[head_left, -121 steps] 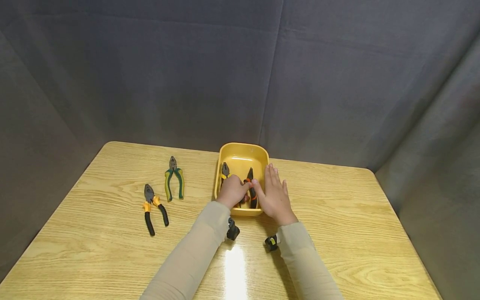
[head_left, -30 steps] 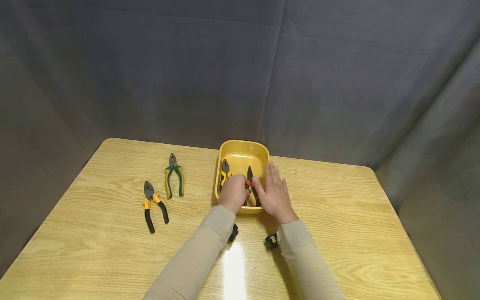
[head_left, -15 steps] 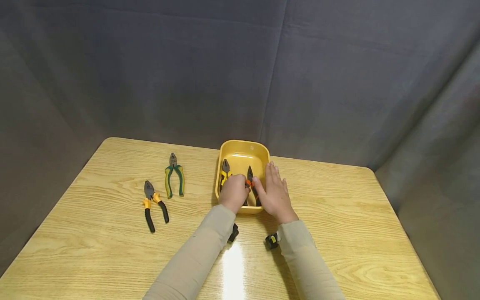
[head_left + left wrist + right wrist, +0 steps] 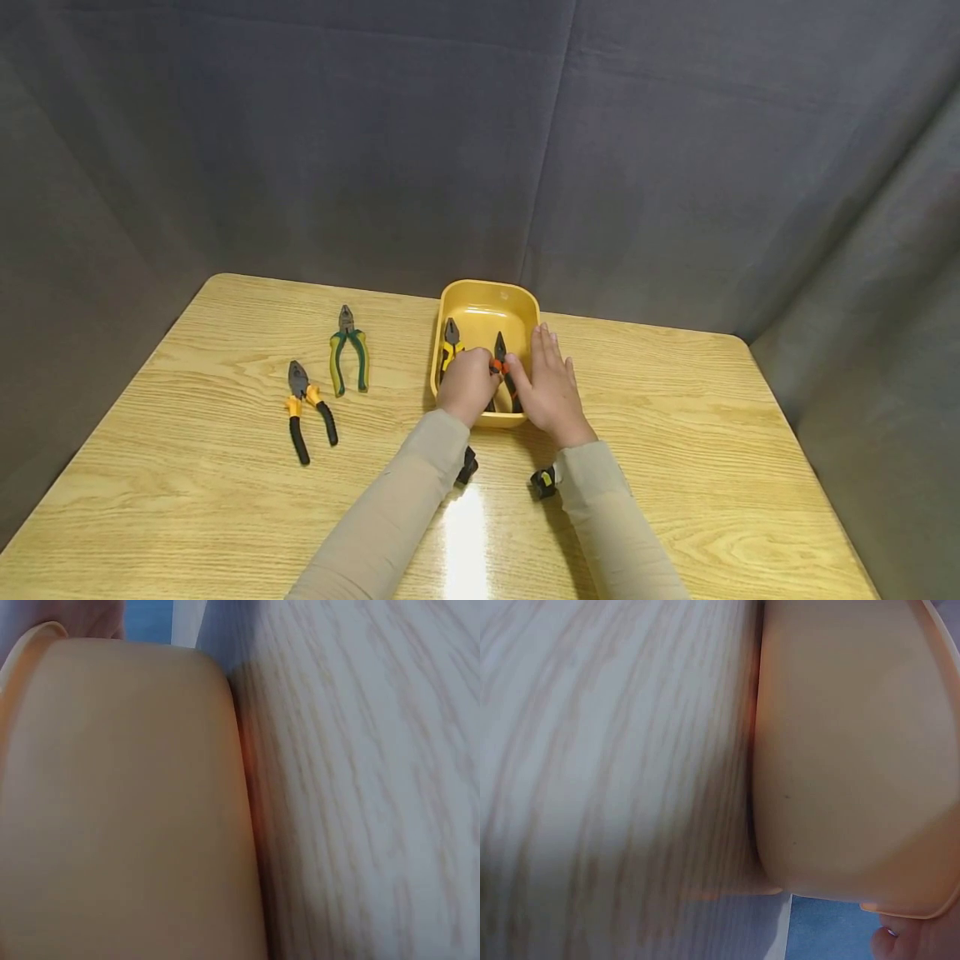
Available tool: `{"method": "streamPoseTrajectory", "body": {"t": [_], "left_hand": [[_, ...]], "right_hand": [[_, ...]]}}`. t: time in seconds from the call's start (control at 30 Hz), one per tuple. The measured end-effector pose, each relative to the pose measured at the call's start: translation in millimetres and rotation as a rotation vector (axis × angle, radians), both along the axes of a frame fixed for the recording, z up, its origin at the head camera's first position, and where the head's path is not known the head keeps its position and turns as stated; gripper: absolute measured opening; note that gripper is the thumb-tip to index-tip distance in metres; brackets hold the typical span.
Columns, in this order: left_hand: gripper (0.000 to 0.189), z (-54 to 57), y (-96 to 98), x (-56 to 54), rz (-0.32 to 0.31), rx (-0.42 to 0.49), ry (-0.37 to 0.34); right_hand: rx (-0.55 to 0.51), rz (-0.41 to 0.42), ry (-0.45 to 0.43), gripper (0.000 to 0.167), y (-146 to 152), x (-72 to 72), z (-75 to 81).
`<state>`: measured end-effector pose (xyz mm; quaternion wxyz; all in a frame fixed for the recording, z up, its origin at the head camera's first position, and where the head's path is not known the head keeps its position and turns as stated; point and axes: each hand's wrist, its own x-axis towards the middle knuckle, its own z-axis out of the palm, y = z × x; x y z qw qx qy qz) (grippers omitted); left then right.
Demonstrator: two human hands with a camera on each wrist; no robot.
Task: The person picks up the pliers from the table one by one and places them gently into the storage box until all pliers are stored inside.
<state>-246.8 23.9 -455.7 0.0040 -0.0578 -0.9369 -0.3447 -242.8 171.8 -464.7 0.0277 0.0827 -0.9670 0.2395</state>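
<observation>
Now yr L hand (image 4: 469,386) grips blk/orange pliers (image 4: 501,350), R hand (image 4: 551,387) flat at tray (image 4: 487,298); grn pliers (image 4: 347,333) nr desk's (image 4: 712,458) back edge, grey curtain (image 4: 337,167) behind.

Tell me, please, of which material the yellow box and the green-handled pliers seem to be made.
Yellow box: probably plastic, smooth and slightly glossy, with rounded corners and a bright highlight inside.
Green-handled pliers: dull grey head, likely metal; thick green-and-yellow grips, perhaps plastic or rubber.

Orange-black pliers (image 4: 502,365), handles spread, inside upright yellow bin (image 4: 484,322).
</observation>
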Motion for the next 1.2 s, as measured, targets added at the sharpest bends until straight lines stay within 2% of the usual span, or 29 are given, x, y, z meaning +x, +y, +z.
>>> {"method": "streamPoseTrajectory", "body": {"t": [0.43,0.63,0.9,1.2], "left_hand": [[0.011,-0.1,-0.3,0.0,0.005,0.069,0.023],[0.020,-0.6,-0.3,0.3,0.018,0.124,0.062],[0.026,-1.9,-1.9,0.5,0.025,0.158,0.071],[0.026,-3.4,-3.2,1.2,0.023,0.186,0.158]], "right_hand": [[-0.011,0.004,-0.012,0.082,0.5,-0.9,-0.8],[-0.017,0.001,-0.013,0.083,0.7,-0.6,-1.3],[-0.026,-0.001,-0.002,0.083,-0.2,-1.2,-2.5],[-0.033,-0.002,-0.007,0.081,0.0,-1.4,-2.5]]}}
